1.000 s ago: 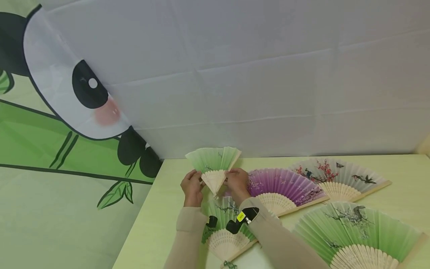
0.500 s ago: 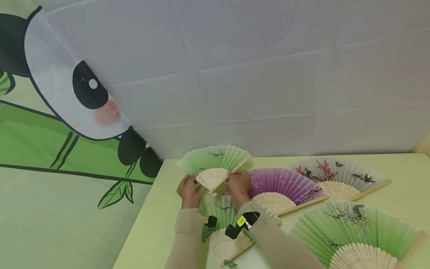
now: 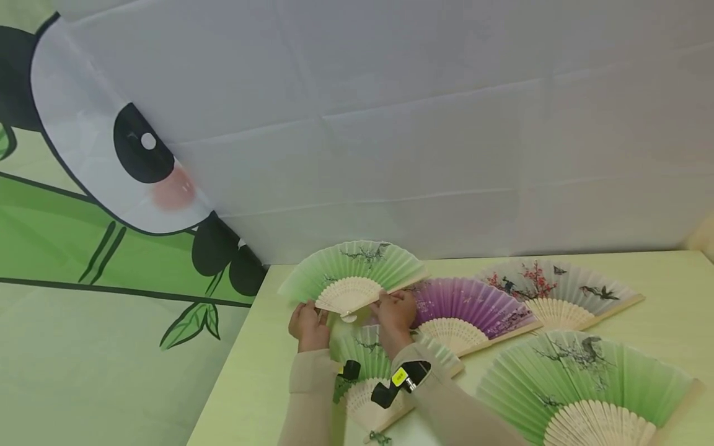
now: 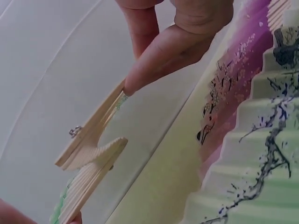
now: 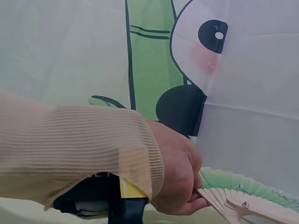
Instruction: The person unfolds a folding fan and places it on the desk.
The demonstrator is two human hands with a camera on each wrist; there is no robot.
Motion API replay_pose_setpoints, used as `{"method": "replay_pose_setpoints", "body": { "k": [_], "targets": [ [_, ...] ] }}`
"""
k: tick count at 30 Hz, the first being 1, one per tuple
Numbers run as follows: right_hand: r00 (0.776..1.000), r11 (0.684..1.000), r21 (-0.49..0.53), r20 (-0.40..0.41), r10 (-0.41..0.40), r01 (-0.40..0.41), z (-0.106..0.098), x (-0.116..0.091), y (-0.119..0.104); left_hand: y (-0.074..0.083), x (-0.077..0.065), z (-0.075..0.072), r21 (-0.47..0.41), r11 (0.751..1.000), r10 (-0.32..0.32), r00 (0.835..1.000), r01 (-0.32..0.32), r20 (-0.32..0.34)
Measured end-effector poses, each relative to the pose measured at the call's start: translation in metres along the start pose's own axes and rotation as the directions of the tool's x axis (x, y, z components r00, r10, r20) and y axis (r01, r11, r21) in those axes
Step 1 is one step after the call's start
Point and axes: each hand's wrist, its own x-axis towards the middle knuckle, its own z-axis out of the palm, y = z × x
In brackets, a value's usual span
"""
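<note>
A light green folding fan [image 3: 365,255] with pale wooden ribs is spread wide above the back left of the table. My left hand [image 3: 310,326] pinches its left outer rib; my right hand [image 3: 396,311] pinches the right one. In the left wrist view the right hand's fingers [image 4: 163,56] grip one end of the wooden ribs [image 4: 93,154], with a small metal rivet beside them. The right wrist view has the left hand [image 5: 175,170] at the other end rib. A second green fan [image 3: 375,396] lies open below my wrists, partly covered by them.
Open on the table [image 3: 245,378] lie a purple fan [image 3: 474,300], a grey-white fan with red blossoms [image 3: 580,288] and a large green fan [image 3: 630,371]. A pale cloth backdrop [image 3: 435,142] with a printed panda rises behind the table's back edge.
The held green fan has spread from a narrow wedge to a wide arc, its branch print coming into sight. My left hand has moved slightly left and the right hand stays nearly in place.
</note>
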Motion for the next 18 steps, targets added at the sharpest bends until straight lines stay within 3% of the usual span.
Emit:
{"method": "replay_pose_setpoints", "body": {
  "k": [6, 18],
  "targets": [
    [1.0, 1.0, 0.017, 0.019, -0.001, 0.001, -0.002, -0.007, 0.003, 0.001, -0.003, -0.004, -0.058, 0.998, -0.01, 0.998, 0.007, -0.059],
    [1.0, 1.0, 0.019, 0.008, -0.003, 0.003, -0.002, -0.018, 0.011, 0.002, -0.006, -0.011, -0.138, 0.99, -0.044, 0.993, 0.028, -0.114]
  ]
}}
